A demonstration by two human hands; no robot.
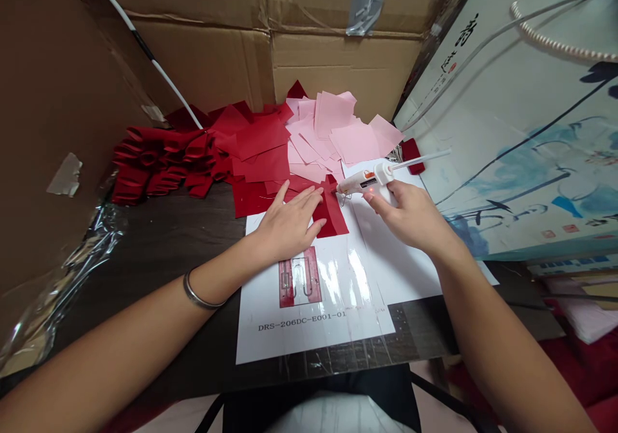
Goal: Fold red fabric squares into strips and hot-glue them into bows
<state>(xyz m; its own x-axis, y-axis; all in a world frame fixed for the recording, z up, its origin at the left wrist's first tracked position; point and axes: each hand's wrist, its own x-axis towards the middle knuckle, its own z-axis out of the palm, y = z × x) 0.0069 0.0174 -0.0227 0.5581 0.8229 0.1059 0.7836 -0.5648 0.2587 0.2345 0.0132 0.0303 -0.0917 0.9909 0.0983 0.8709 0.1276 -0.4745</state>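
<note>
My right hand (410, 214) is wrapped round a white glue gun (369, 181), a clear glue stick (425, 158) poking from its back. The gun's nozzle touches or hovers just over a dark red piece (333, 217) on the white paper. My left hand (292, 222) lies spread, palm down, its fingertips at the left edge of that red piece. Below it a red rectangle with paper-clip shapes (300, 278) lies on the printed white sheet (313, 346).
Behind the hands lie red sheets (263, 143) and pink sheets (333, 114). Rolled red pieces (159, 159) are heaped at the left. Cardboard walls (207, 60) stand behind and left; a large white bag (521, 118) leans at the right. A white cable (168, 82) hangs at the upper left.
</note>
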